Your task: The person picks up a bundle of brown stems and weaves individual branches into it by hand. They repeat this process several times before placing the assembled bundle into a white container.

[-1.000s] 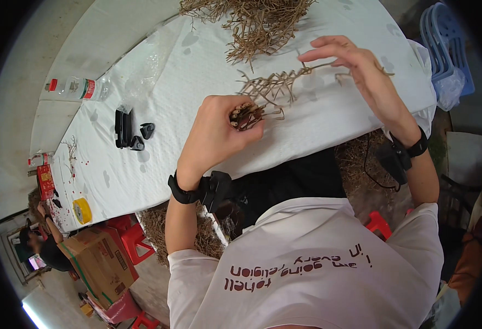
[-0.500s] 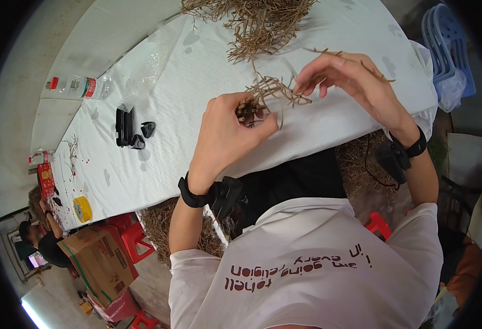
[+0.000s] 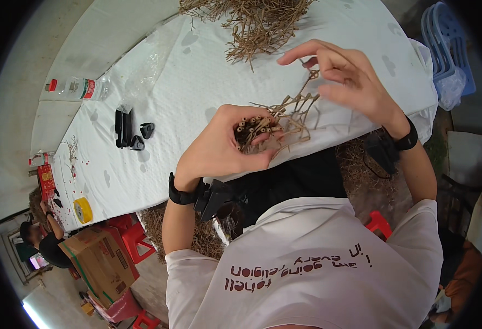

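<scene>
My left hand is wrapped around a bundle of dry brown twigs, above the table's near edge. The cut, hollow ends of several stems show inside the ring of thumb and fingers. Thin branching tips stick out to the right of the bundle. Beside those tips, my right hand is raised with its index finger and thumb spread apart. One twig tip rises close to its fingers, with no visible grip on it. At the far edge of the table lies a larger heap of similar dry twigs.
On the white-covered table are a black case, two small black pieces, a clear bottle and yellow tape. More twigs lie under the table. A cardboard box, red stools, stacked blue stools and another person surround it.
My left hand has moved down and left with the bundle, showing more stem ends. My right hand has come off the branching tips, its index finger now stretched out.
</scene>
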`<state>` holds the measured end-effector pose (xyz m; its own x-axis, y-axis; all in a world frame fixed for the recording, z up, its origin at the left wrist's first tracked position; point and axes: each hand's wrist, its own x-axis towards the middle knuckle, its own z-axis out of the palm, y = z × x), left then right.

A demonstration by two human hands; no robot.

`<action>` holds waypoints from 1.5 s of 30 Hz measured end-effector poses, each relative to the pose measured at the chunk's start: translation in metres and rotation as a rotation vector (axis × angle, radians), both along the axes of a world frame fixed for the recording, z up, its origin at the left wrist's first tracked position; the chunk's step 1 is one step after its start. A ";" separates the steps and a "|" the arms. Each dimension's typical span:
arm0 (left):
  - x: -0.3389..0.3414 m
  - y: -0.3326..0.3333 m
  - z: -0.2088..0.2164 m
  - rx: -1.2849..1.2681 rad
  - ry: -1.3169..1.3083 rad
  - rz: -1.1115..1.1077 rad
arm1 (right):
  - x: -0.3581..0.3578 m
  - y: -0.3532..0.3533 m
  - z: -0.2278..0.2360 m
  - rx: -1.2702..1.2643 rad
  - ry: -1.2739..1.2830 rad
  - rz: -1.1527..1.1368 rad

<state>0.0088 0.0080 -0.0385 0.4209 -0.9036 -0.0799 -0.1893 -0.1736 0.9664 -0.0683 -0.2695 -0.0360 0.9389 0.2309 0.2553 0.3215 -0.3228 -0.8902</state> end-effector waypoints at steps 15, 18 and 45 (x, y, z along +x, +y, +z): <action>-0.011 0.000 -0.008 -0.101 0.417 0.161 | -0.004 0.033 -0.005 -0.012 0.206 0.127; -0.012 -0.005 -0.007 0.053 0.269 0.120 | -0.008 0.039 -0.007 -0.050 0.294 0.080; -0.018 0.020 -0.020 0.033 -0.164 0.055 | -0.022 0.038 -0.003 -0.410 -0.046 0.097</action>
<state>-0.0089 0.0283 -0.0587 0.4793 -0.8769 -0.0355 -0.3331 -0.2192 0.9171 -0.0903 -0.2316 -0.0391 0.8976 0.4087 0.1654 0.4043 -0.6135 -0.6783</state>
